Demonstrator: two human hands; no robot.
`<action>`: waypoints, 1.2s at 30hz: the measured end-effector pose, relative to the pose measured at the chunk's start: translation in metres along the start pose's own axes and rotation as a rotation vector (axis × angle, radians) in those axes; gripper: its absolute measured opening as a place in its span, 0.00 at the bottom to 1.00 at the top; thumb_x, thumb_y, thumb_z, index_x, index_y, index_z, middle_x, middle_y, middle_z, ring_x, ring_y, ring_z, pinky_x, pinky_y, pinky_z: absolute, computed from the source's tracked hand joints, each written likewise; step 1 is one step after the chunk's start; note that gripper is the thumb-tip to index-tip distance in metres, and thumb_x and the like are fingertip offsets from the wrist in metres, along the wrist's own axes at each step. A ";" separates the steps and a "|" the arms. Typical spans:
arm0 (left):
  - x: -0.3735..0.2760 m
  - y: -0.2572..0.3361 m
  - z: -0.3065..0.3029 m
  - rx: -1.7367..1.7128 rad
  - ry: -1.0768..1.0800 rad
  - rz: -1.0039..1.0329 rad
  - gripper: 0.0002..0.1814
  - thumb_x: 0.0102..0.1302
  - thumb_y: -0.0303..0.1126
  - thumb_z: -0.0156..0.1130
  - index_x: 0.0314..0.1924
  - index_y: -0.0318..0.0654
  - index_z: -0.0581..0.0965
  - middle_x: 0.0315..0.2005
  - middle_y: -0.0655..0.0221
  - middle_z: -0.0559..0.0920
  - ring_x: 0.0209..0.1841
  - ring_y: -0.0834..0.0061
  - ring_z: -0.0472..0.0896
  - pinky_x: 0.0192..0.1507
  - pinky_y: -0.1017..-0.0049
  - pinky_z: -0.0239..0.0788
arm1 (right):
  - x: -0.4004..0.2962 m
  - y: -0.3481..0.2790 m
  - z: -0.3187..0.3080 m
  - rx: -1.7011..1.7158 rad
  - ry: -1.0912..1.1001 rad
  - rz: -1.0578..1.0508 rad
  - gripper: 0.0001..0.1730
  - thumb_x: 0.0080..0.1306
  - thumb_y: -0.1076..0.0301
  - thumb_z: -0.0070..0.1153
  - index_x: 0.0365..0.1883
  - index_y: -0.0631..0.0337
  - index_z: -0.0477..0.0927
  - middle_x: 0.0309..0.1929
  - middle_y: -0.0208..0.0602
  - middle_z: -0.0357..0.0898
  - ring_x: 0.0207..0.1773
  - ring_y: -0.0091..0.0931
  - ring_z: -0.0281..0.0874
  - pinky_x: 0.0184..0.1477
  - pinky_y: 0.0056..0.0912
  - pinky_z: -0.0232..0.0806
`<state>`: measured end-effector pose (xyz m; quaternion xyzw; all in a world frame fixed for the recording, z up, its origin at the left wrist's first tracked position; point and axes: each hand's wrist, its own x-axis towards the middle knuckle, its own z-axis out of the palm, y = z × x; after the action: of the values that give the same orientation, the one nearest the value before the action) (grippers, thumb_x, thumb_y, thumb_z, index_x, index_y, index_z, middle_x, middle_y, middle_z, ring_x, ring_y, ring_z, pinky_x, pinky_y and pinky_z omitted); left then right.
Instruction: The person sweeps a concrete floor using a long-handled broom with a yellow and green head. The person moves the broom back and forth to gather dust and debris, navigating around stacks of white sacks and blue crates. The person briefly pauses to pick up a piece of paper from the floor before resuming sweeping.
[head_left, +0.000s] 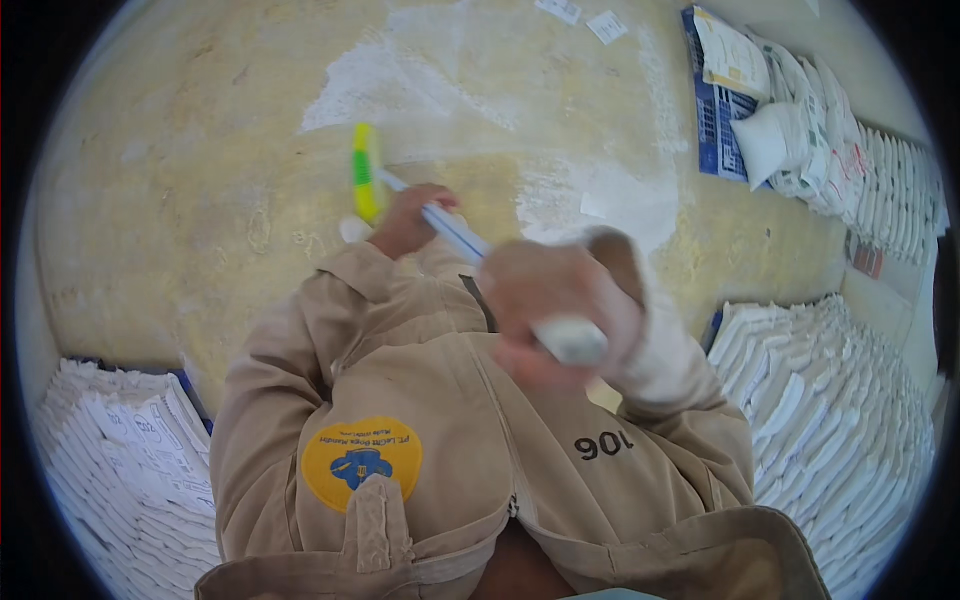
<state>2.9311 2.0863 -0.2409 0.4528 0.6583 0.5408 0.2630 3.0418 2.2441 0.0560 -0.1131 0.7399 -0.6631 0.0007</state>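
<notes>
My left hand (409, 217) is closed around the lower part of a white pole handle with a blue stripe (456, 234). Nearer the camera, my right hand (555, 307), blurred, grips the same handle close to its pale upper end (571, 340). Beyond my left hand lies the narrow yellow and green head (364, 172) of this long-handled floor tool, seemingly a broom; its bristles cannot be made out. The head is at or just above the worn yellowish floor (247, 150). A pale rounded thing (354, 229), perhaps a shoe tip, shows beside it.
Stacked white sacks stand at the lower left (127, 480) and lower right (825, 420). More sacks (810, 142) lie by a blue plastic pallet (721, 135) at the upper right. White patches (600, 202) mark the floor, and paper labels (607, 28) lie near the top.
</notes>
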 end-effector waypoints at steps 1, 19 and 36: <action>0.020 0.022 0.023 -0.090 -0.062 0.028 0.11 0.52 0.22 0.64 0.37 0.40 0.80 0.31 0.63 0.83 0.37 0.59 0.82 0.39 0.65 0.72 | -0.004 -0.014 -0.010 -0.055 -0.019 -0.007 0.09 0.51 0.74 0.59 0.16 0.58 0.72 0.18 0.35 0.71 0.23 0.38 0.71 0.29 0.39 0.63; 0.144 0.101 -0.154 -0.098 -0.108 0.082 0.10 0.63 0.34 0.62 0.27 0.41 0.73 0.19 0.63 0.76 0.27 0.58 0.79 0.28 0.63 0.68 | 0.153 -0.088 -0.073 0.027 0.204 -0.330 0.20 0.60 0.67 0.62 0.12 0.55 0.69 0.12 0.25 0.67 0.23 0.26 0.77 0.41 0.41 0.69; 0.199 -0.034 -0.150 -0.202 -0.058 0.117 0.09 0.53 0.28 0.66 0.35 0.48 0.78 0.26 0.74 0.79 0.34 0.65 0.80 0.40 0.66 0.67 | 0.270 -0.011 -0.074 -0.233 0.156 0.371 0.11 0.43 0.79 0.60 0.16 0.57 0.69 0.18 0.31 0.68 0.26 0.32 0.72 0.53 0.45 0.61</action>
<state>2.7055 2.1898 -0.2028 0.4772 0.5649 0.6055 0.2942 2.7693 2.2704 0.1160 0.0772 0.8175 -0.5683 0.0525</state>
